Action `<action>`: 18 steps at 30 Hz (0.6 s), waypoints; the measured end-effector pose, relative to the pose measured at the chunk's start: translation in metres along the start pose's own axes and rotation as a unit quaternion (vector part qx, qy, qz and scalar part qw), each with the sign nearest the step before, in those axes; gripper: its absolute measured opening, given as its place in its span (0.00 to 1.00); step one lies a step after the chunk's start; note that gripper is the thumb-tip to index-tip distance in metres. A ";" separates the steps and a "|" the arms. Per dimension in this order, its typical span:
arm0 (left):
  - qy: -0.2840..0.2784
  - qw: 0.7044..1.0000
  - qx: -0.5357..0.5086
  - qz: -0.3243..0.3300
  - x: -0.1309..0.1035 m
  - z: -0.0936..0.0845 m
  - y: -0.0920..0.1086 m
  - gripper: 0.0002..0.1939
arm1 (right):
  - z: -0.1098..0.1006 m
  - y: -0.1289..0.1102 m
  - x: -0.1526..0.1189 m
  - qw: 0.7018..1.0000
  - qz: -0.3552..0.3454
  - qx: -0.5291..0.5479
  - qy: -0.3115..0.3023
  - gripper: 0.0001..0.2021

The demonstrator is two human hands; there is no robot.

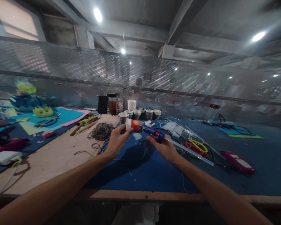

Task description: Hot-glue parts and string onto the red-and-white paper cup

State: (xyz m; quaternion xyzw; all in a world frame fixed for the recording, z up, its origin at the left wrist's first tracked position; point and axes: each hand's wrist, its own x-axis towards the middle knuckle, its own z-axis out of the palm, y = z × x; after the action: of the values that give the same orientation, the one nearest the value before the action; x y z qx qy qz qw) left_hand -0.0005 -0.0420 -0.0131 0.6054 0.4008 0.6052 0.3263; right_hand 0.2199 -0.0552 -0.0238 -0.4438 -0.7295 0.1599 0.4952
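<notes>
A small white paper cup with a red band [132,124] lies on its side in the air, held by my left hand [119,139] with fingers around its base. My right hand [163,147] grips a blue glue gun [155,134], from whose rear a long clear glue stick [189,151] sticks out. The gun's nozzle points left at the cup's red end; whether they touch cannot be told. Behind the hands stand several grey cups [149,114] and a stack of white cups [131,105]. A bundle of grey cord [101,131] rests left of my left hand.
Blue scissors [46,122], coloured paper [69,116] and tools with yellow handles [90,119] are on the left. Red and yellow cable loops [198,145] and a magenta case [238,162] lie on the right. A perforated metal screen [103,68] stands behind the table.
</notes>
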 end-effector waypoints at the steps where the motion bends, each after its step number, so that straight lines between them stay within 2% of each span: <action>1: 0.000 1.000 0.002 0.003 0.000 0.000 0.000 0.18 | 0.000 0.000 0.000 1.000 -0.003 -0.003 0.004 0.21; 18: -0.005 1.000 0.004 0.012 0.000 -0.001 -0.004 0.19 | -0.002 -0.003 -0.001 1.000 0.003 -0.021 0.000 0.21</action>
State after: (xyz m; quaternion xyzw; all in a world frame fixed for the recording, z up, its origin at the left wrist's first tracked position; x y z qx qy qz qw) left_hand -0.0020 -0.0397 -0.0166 0.6142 0.3944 0.6047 0.3186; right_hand 0.2203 -0.0577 -0.0218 -0.4558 -0.7317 0.1463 0.4853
